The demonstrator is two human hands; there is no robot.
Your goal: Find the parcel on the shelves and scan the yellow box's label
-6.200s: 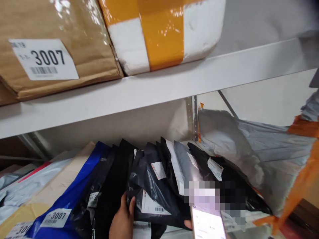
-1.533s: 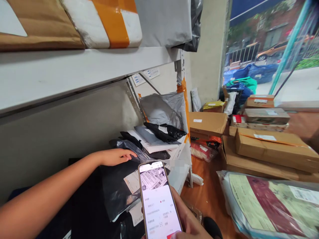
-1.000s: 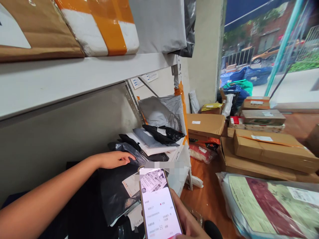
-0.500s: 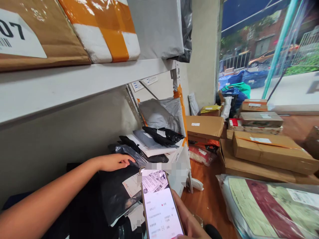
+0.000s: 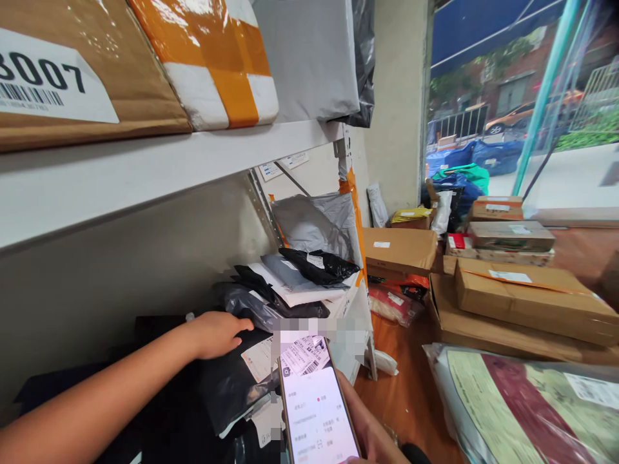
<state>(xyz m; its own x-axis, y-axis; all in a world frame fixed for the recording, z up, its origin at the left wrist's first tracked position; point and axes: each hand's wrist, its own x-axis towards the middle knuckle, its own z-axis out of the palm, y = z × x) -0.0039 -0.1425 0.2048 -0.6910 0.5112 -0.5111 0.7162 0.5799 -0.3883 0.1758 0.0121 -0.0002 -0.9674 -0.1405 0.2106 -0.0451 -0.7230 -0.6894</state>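
A long white shelf [image 5: 159,164] crosses the upper left, carrying a brown parcel [image 5: 91,71] labelled 3007, a white parcel banded with orange tape [image 5: 213,58] and a grey mailer [image 5: 309,58]. To the right, cardboard boxes [image 5: 517,296] are stacked on the wooden floor [image 5: 411,393], with a clear-wrapped package [image 5: 522,406] lying nearest the camera. Under the shelf, black and grey mailer bags [image 5: 300,277] lie piled on the lower shelf. The left hand [image 5: 215,334] reaches in with fingers loosely spread, resting flat on a black mailer bag [image 5: 232,380] that leans at the front of the pile, its white label facing out. The right hand [image 5: 372,432] grips a phone [image 5: 316,412] upright just beside that bag, its screen lit.
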